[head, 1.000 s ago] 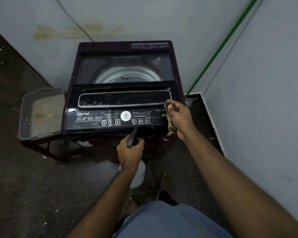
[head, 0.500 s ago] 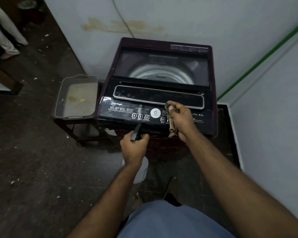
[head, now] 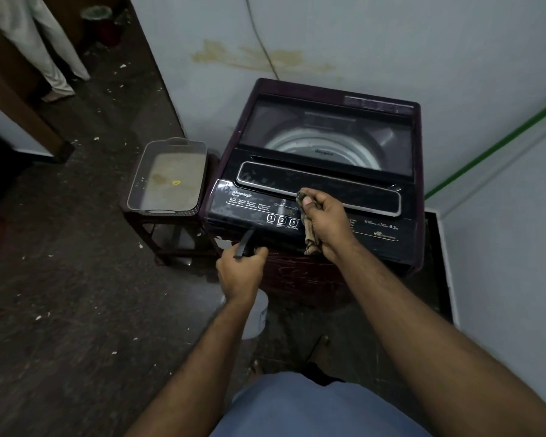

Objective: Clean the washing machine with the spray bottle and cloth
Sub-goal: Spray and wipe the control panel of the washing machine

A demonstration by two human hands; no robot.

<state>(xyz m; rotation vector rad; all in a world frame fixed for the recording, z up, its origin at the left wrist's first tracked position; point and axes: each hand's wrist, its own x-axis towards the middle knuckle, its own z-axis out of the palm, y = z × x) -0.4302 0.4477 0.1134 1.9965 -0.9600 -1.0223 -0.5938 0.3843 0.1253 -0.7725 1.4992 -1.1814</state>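
Note:
A dark top-loading washing machine (head: 375, 234) stands against the wall, its glass lid down and the drum visible through it. My right hand (head: 327, 220) grips a crumpled brown cloth (head: 311, 236) and presses it onto the black control panel near the numbered buttons. My left hand (head: 241, 274) holds a white spray bottle (head: 259, 313) by its black trigger head, low in front of the machine's front edge. Most of the bottle is hidden under my wrist.
A grey plastic tray (head: 167, 176) sits on a dark wooden stool (head: 158, 234) left of the machine. A green-striped wall (head: 501, 216) closes in on the right. The dark floor is speckled with white flecks. A bin (head: 96, 14) stands far back left.
My right hand has slid the cloth leftward along the control panel, from its right end to the buttons. My view has turned left. The left hand keeps the bottle in front of the machine.

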